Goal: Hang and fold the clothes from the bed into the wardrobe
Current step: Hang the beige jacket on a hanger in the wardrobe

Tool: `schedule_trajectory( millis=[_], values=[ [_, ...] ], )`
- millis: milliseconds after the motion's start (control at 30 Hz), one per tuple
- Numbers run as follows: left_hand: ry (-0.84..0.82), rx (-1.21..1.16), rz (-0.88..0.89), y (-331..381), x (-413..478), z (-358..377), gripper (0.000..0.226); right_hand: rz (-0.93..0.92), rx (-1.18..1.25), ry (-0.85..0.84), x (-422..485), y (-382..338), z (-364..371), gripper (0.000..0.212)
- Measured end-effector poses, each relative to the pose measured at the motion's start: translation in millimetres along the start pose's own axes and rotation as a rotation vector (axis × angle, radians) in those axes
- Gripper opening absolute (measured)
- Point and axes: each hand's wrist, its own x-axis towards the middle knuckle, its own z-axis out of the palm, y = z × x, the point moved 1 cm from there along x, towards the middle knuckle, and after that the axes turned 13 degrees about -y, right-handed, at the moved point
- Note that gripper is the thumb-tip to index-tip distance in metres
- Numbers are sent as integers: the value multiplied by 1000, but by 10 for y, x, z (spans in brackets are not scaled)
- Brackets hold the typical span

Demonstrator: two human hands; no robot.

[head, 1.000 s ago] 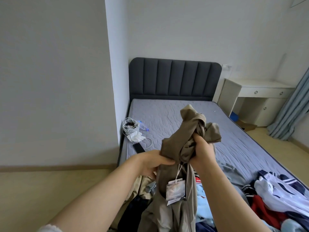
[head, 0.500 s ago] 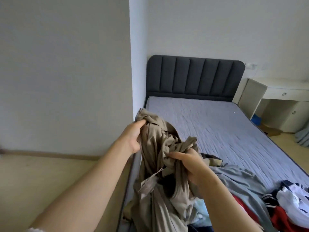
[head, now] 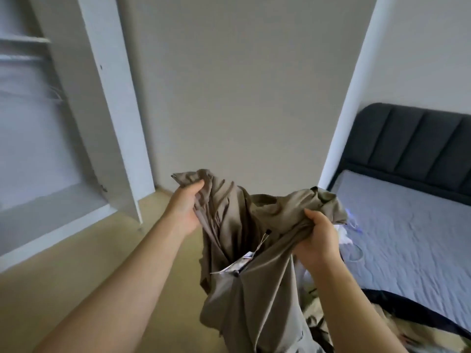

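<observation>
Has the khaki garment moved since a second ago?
Yes. The khaki garment has swung left: then in front of the headboard, it now hangs between the left hand and right hand left of it, nearer the wardrobe.

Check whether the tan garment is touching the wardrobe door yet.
Apart. Head view: left hand and right hand grip the tan garment, with bare wall and floor showing between it and the wardrobe door.

Plain taupe-brown across the garment (head: 254,301), with a white-and-silvery tag (head: 240,263) (print too blurred to read). White on the wardrobe (head: 109,110), pale grey on the wall (head: 242,85), sandy yellow on the floor (head: 89,276). Charcoal, vertically ribbed, on the headboard (head: 413,143); lilac-grey quilting on the mattress (head: 407,238).
</observation>
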Motion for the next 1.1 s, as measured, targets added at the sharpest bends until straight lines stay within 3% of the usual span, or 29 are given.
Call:
schedule_trajectory(
  millis=[100,167,200,267,333,433,533,700,800,1000,1100],
  values=[
    [-38,87,-13,308,-179,-338,30,132,-15,-109,164,330,286,38],
    [56,367,-7,454,-265,-569,18,187,-12,-158,240,524,476,37],
    [156,568,1,520,-305,-689,25,205,0,-180,274,601,564,37],
    [381,953,40,623,-360,-972,71,234,31,-217,367,731,736,37],
    [481,1309,102,721,-419,-1203,86,263,45,-267,453,850,935,38],
    [617,1698,28,875,-443,-1587,54,291,34,-322,591,1061,1269,39],
    [789,1887,-75,1087,-448,-1890,22,315,31,-356,746,1309,1591,37],
    [976,1954,-88,1579,-360,-2544,8,381,60,-467,1090,1860,2180,25],
    [957,1872,-77,1931,-269,-3010,10,417,44,-529,1309,2263,2680,26],
    [528,1256,-146,2629,-147,-3802,27,433,37,-604,1687,2930,3622,28],
    [335,1343,-189,2835,-70,-4025,25,462,70,-622,1849,3206,3935,28]
  ],
)
